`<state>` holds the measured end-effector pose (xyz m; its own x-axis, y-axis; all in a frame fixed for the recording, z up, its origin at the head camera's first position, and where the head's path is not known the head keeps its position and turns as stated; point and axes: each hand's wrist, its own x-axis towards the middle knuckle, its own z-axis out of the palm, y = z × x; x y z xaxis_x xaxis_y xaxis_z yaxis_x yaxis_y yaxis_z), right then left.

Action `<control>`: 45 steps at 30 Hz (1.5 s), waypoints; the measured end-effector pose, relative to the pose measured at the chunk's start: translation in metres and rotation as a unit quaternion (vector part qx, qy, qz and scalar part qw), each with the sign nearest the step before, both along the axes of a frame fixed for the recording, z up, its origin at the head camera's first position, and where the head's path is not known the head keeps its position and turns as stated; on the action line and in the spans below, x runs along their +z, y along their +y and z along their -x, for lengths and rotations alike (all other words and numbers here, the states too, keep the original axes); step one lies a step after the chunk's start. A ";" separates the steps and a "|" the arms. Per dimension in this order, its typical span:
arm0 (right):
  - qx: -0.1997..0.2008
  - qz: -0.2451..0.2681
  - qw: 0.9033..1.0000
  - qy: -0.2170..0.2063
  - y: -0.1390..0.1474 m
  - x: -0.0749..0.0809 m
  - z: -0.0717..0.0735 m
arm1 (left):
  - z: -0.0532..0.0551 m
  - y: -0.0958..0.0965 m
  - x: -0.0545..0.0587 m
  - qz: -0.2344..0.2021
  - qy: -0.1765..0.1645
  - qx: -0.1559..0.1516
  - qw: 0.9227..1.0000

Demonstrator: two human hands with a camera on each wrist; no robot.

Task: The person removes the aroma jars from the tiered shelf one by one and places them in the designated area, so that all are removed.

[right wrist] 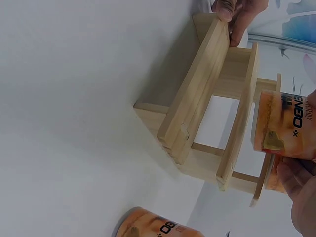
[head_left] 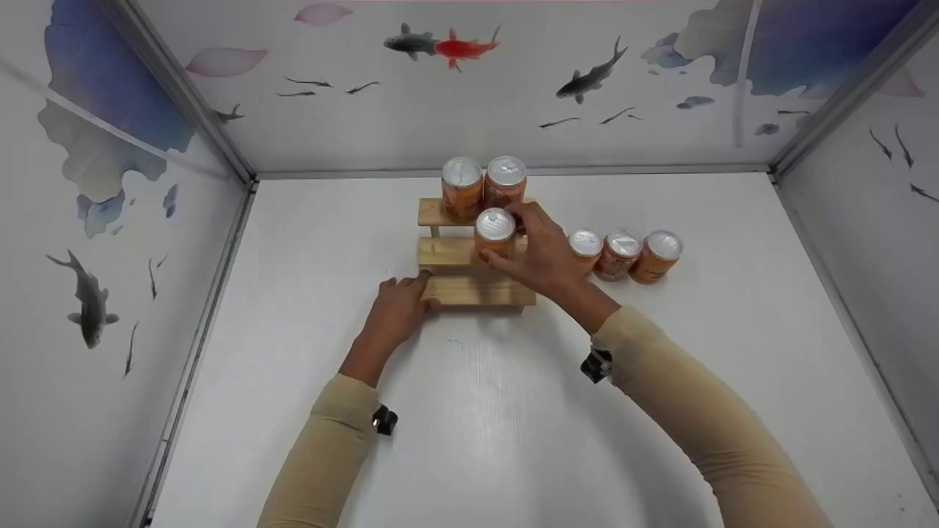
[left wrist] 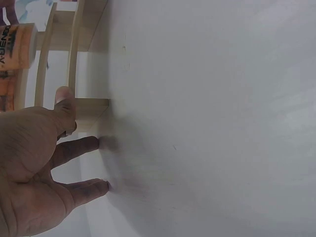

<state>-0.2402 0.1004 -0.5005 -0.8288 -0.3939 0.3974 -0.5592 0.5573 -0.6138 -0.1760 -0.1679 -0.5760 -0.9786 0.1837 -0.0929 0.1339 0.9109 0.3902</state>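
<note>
A three-step wooden rack (head_left: 477, 292) stands on the white table. My left hand (head_left: 400, 308) grips the left end of its lowest step, thumb on the step's edge; in the left wrist view two fingertips (left wrist: 96, 143) reach down toward the tabletop. With thumb and fingers my right hand (head_left: 546, 253) holds an orange can (head_left: 495, 226) upright. That can (right wrist: 281, 121) is at the middle step; the right wrist view shows its base close to the board, contact unclear. Two similar cans, a left one (head_left: 462, 192) and a right one (head_left: 505, 180), stand side by side on the top step.
Right of the rack, three more orange cans stand in a row on the table: a near-rack can (head_left: 585, 246), a middle can (head_left: 620, 257) and an outer can (head_left: 658, 258). White panels printed with fish (head_left: 458, 48) enclose the table at back and sides.
</note>
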 end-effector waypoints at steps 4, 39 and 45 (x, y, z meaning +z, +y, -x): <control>0.001 0.012 1.000 -0.001 0.010 -0.002 -0.002 | 0.000 0.001 0.002 -0.007 -0.013 0.008 1.000; -0.065 0.000 0.998 -0.009 0.083 -0.011 -0.027 | 0.001 0.000 -0.002 -0.008 -0.017 0.007 1.000; -0.074 0.003 0.997 -0.013 0.092 -0.015 -0.031 | 0.001 0.000 -0.001 -0.016 -0.023 0.011 1.000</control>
<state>-0.2088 0.1929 -0.5155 -0.8873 -0.2648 0.3776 -0.4559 0.6282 -0.6305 -0.1772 -0.1681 -0.5769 -0.9771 0.1661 -0.1333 0.0952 0.9005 0.4244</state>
